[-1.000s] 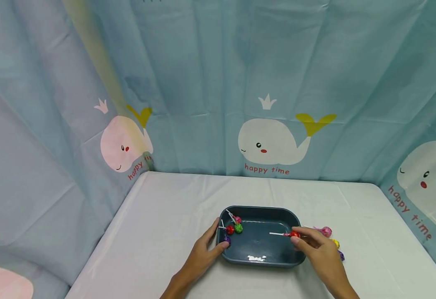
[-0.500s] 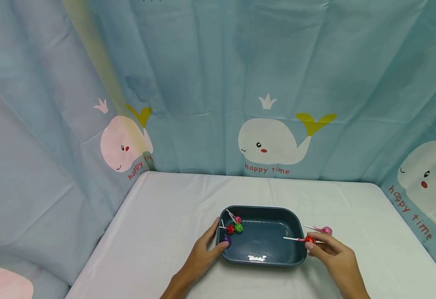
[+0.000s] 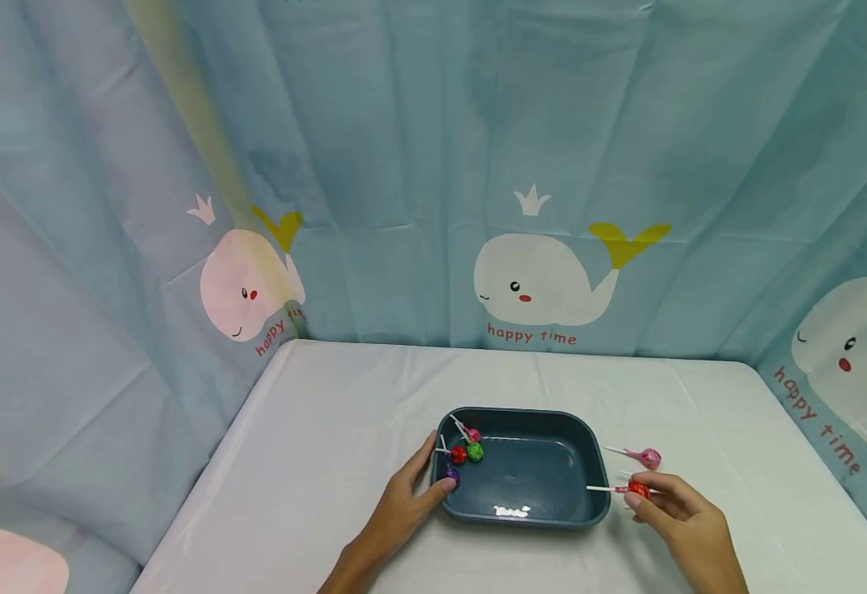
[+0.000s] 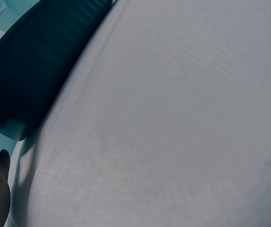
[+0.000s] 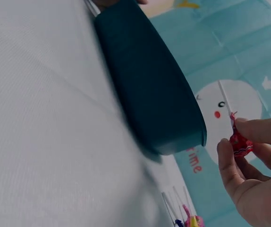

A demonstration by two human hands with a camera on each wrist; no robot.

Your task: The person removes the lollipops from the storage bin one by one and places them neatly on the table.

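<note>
A dark blue-grey tray sits on the white-covered table. My left hand grips its left end, thumb over the rim beside a purple lollipop. A red lollipop, a green lollipop and a pink lollipop lie in the tray's left end. Past the right rim, my right hand pinches another red lollipop by its wrapped head, its white stick pointing left over the rim. The right wrist view shows this red lollipop between thumb and fingers, raised above the table.
On the table right of the tray lies a pink lollipop. Near it, a yellow lollipop and a dark blue or purple one show at the lower edge of the right wrist view. A whale-print curtain hangs behind the table.
My right hand has moved right and toward me, carrying the red lollipop from above the tray to outside its right rim. My left hand and the tray stay in place.
</note>
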